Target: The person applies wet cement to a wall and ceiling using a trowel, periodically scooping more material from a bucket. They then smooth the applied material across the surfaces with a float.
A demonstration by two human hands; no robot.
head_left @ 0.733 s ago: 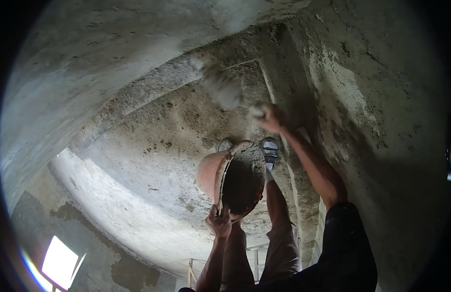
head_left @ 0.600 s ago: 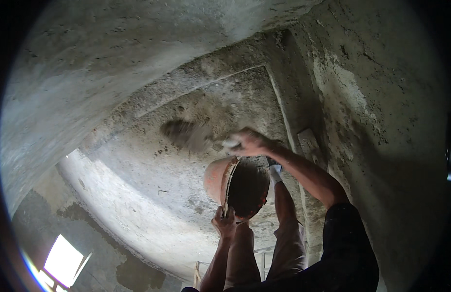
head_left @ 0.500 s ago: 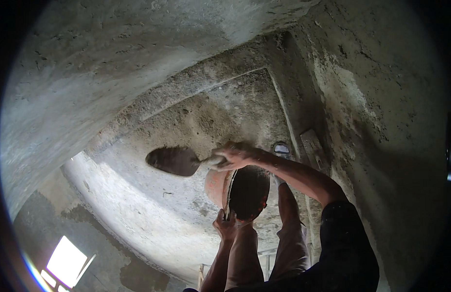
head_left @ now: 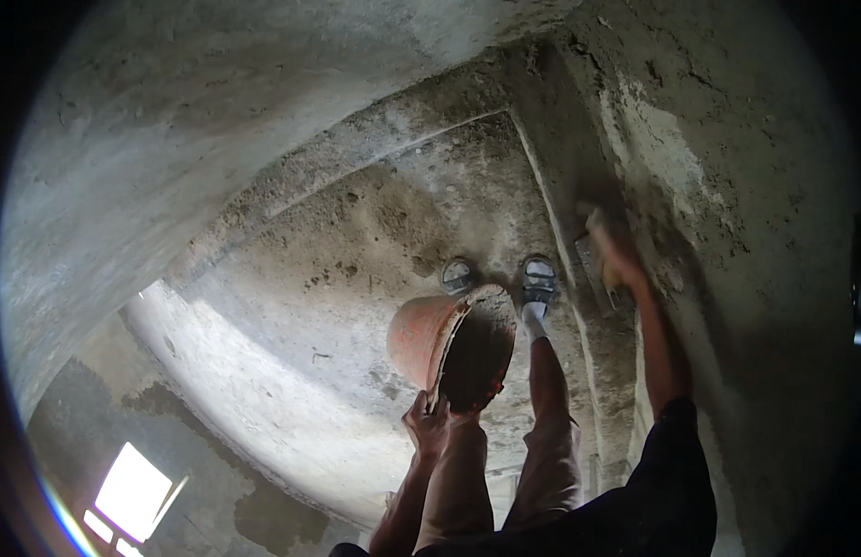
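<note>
A reddish-orange bucket [head_left: 419, 336] hangs tilted in front of my legs, its crusted mouth turned to the right. My left hand [head_left: 426, 424] is closed on the near edge of its rim. Grey residue coats the inside, which lies mostly in shadow. Over on the right, my right hand [head_left: 616, 257] is blurred beside the wall, gripping the handle of a trowel [head_left: 600, 197]. The trowel's blade is a dark smear against the ledge. Just below that hand lies a flat rectangular tool [head_left: 593, 265], partly covered by it.
Rough plastered walls rise at the far left and on the right [head_left: 756, 186]. A raised ledge [head_left: 609, 371] runs along the right wall. My sandalled feet [head_left: 539, 276] stand on the gritty floor [head_left: 356, 251]. Bright light comes from an opening [head_left: 133, 492] at lower left.
My right hand has swung from above the bucket to the right wall, carrying the trowel. The bucket stays in my left hand, and its mouth and my feet are now uncovered.
</note>
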